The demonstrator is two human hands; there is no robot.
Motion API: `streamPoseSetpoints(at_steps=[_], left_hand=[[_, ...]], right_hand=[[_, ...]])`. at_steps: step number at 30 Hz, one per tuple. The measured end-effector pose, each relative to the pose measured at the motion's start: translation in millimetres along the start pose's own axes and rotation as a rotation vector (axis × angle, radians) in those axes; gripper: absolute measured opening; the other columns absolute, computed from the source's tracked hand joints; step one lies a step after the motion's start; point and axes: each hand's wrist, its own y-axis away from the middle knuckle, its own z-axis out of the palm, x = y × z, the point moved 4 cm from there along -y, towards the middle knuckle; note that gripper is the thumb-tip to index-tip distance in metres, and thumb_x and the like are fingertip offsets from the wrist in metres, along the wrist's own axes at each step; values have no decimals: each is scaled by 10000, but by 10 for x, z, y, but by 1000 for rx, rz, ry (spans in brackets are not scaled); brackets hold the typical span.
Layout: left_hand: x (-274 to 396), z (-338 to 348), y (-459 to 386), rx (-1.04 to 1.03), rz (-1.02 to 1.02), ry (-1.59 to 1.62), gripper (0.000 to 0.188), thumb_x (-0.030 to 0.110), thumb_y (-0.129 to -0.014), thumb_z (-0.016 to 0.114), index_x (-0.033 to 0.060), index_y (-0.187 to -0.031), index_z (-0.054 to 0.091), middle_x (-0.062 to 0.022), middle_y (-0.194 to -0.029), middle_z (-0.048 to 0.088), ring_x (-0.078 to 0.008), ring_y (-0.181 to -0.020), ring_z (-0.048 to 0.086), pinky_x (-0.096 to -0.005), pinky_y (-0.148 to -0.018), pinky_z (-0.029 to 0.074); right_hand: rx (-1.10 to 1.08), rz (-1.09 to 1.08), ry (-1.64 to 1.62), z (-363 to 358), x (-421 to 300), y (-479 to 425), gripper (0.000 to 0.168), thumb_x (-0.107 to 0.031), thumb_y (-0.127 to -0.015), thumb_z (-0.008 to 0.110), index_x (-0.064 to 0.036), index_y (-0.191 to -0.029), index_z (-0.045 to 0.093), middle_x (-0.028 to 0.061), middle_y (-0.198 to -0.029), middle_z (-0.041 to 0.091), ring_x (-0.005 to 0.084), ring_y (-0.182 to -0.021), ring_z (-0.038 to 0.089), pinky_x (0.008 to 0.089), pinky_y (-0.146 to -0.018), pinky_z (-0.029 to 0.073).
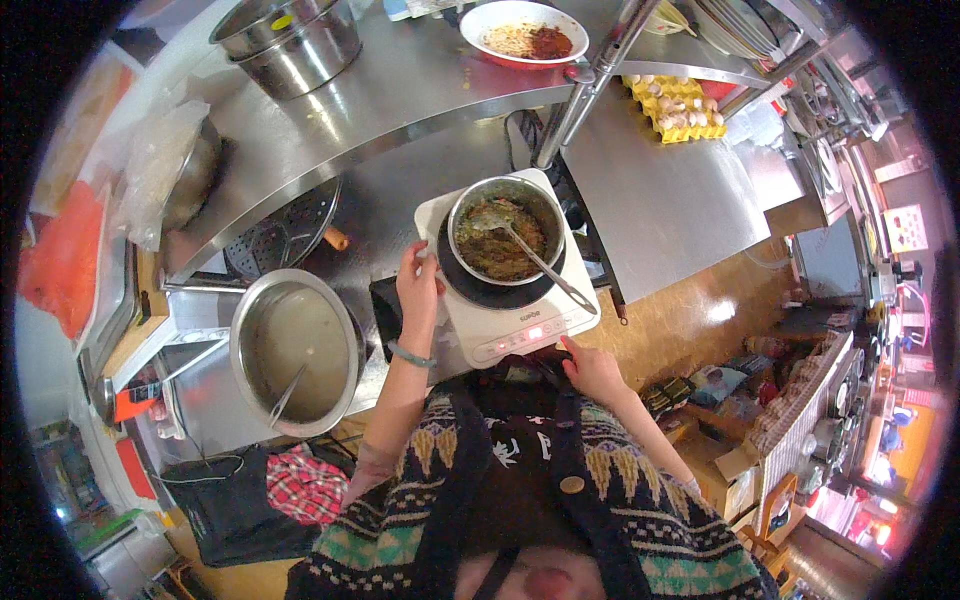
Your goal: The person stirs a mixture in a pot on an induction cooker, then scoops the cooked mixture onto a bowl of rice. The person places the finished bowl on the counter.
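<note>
A white SUPOR induction cooker (454, 330) sits on the steel counter, with its red display lit. On its black cooking zone stands a steel pot (561, 225) of chopped greenish-brown food. A metal spoon (541, 262) leans in the pot, its handle jutting out over the cooker's front right corner. My left hand (420, 281) is at the cooker's left edge, fingers apart, holding nothing. At the right end of the control panel, the index finger of my right hand (592, 369) points to the front edge. Whether the fingertip touches a button is too small to tell.
Left of the cooker stands a large steel pot (244, 360) of cloudy liquid with a ladle (289, 397). Behind it lies a perforated steamer (274, 240). The raised shelf holds a white bowl (476, 37) and a steel pot (304, 64). Eggs fill a yellow tray (694, 135) at right.
</note>
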Motion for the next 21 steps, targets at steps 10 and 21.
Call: streamPoseSetpoints(at_steps=[10,21], left_hand=[[-563,-761,483,57,-57,-1,244,47,-791,496,20,-1032,473,-37,-694,466,-80,-399,406,-213,-352,321],[-603,-846,428,179,35,-201,305,32,-753,534,44,-1051,468,-44,-763,487,-104,-557,472,-234,-499,414]], right_hand=[[-124,-106,128,117,-74,-31,363,-226,-778,475,-67,-1104,460,182,-794,573,326,-723,559,433,-639,448],[-51,-135,103,170,-20,45,299,-219,-770,483,-49,-1015,495,175,-777,578,342,-734,555,448,-637,443]])
